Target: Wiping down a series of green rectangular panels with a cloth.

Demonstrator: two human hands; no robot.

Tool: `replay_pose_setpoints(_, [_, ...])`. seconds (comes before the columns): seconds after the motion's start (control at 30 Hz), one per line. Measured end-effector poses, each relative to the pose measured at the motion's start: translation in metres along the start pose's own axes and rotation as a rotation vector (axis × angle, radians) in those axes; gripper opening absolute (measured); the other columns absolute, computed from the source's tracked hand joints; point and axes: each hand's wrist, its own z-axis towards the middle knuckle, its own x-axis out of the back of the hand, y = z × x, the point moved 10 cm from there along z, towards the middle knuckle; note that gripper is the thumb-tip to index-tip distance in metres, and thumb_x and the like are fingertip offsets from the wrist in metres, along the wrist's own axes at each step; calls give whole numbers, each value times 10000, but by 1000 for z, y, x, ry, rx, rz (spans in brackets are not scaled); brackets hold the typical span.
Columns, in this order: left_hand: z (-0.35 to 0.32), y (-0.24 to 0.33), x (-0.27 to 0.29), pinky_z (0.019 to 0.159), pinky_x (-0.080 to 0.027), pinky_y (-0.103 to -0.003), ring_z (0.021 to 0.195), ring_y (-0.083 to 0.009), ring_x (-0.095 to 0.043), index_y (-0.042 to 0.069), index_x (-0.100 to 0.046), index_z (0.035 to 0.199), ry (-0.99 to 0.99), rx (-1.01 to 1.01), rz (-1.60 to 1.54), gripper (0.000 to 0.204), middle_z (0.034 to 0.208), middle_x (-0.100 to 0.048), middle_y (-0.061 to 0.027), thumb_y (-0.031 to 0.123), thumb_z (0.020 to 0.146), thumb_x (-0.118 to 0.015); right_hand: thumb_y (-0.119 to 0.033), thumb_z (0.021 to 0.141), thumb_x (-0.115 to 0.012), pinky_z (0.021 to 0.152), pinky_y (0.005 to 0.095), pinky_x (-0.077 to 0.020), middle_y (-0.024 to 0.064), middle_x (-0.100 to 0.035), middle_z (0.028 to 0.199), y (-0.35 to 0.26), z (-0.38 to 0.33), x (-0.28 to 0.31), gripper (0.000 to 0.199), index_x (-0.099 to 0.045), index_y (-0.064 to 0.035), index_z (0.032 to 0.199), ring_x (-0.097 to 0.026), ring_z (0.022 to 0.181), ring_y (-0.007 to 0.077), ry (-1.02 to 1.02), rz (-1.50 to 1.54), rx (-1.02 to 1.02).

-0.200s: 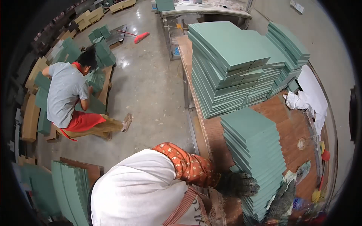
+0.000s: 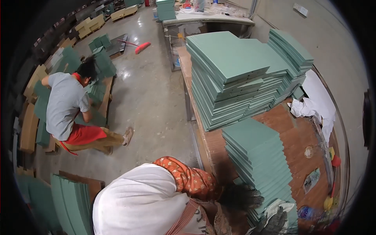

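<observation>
A fanned stack of green boards [image 2: 256, 152] lies stepped along the bench in front of me. My left hand [image 2: 243, 197], in a dark glove, rests with its fingers stretched against the left edge of this stack. In my right hand [image 2: 273, 222], also gloved, is a crumpled white cloth [image 2: 281, 206], pressed onto the near end of the boards. Part of the cloth is hidden under the fingers. My left arm wears an orange flowered sleeve [image 2: 192, 178]. A taller pile of green boards [image 2: 227, 58] stands just beyond the fanned stack.
The brown bench top [image 2: 297, 137] carries a clear plastic piece [image 2: 312, 181], a bottle [image 2: 307, 212] and white cloth [image 2: 305, 107] by the wall. A person [image 2: 68, 103] bends over green boards at left. A red broom [image 2: 142, 47] lies on the floor. More boards [image 2: 70, 203] stand lower left.
My right hand has moved left with the white cloth, from beside the fanned stack onto its near end. The clear plastic piece now lies apart from the hand. The view has shifted slightly.
</observation>
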Motion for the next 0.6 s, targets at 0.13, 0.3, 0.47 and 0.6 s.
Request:
replay_pose_setpoints(0.13, [0,10,-38,903,-438,-434,1098,-238,-561,144,-633,1095,-787,-180,69,331,1210,-591,-76,256,793,-556,-279,975,-453,1053,423,-329,266,-463,1338,43,15,0,493,-436,72,1322,-435,1240,402,126,-40,-95])
replay_pose_setpoints(0.3, [19,16,-22,780,-531,-416,856,-262,-671,32,-657,1023,-614,-248,53,256,924,-696,-115,168,882,-493,-263,976,-451,1083,416,-297,271,-422,1372,64,12,-23,506,-393,71,1352,-414,1270,393,133,55,-95])
replay_pose_setpoints(0.47, [4,18,-4,885,-481,-411,1051,-213,-599,92,-644,1100,-97,-82,133,291,1187,-619,-63,175,878,-476,-377,886,-586,1091,531,-263,165,-382,1451,9,-58,-26,671,-352,-25,1408,-312,1342,428,557,-523,942])
replay_pose_setpoints(0.6, [16,18,-19,873,-483,-416,1079,-195,-587,101,-627,1126,-577,-168,132,307,1220,-607,-63,172,882,-454,-293,987,-422,1083,411,-312,243,-441,1371,92,44,-18,484,-436,44,1335,-426,1252,396,22,6,-298])
